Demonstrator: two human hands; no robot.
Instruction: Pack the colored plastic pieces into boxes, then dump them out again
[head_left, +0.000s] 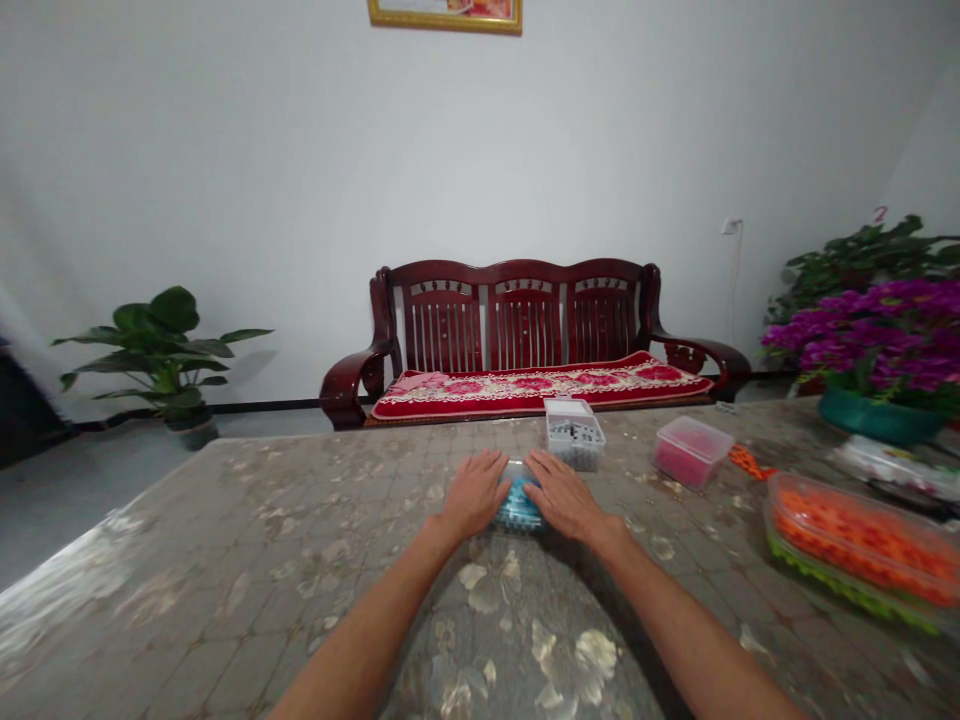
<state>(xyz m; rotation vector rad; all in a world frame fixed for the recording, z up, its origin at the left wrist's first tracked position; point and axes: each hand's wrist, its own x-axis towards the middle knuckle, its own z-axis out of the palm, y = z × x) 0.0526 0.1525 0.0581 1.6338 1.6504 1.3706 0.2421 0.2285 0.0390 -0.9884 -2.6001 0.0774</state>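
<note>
Lightly cupped, the left hand point(472, 495) and right hand point(564, 496) meet over a small clear plastic box of blue beads point(517, 510) near the middle of the table point(225, 510), palms down and fingers curved across its top. Neither hand looks clenched, though how firmly they press cannot be told from this view. The box appears light and stiff-walled, but its smooth plastic may prove slippery, and the sides, where the hands already rest, look the surest place to hold it. No label or legible writing shows on it or on the other containers.

Just behind stands a compartment box of black and white pieces point(574, 437). To the right sit a clear tub of pink beads point(691, 452), a small orange object point(750, 462) and a clear tray of orange beads point(862, 535). Magenta flowers point(877, 340) rise from a teal pot point(877, 421) at the far right corner. Beyond the table, a dark red wooden sofa point(525, 320) carries a red floral cushion point(540, 386), with a leafy potted plant point(157, 350) to its left.
</note>
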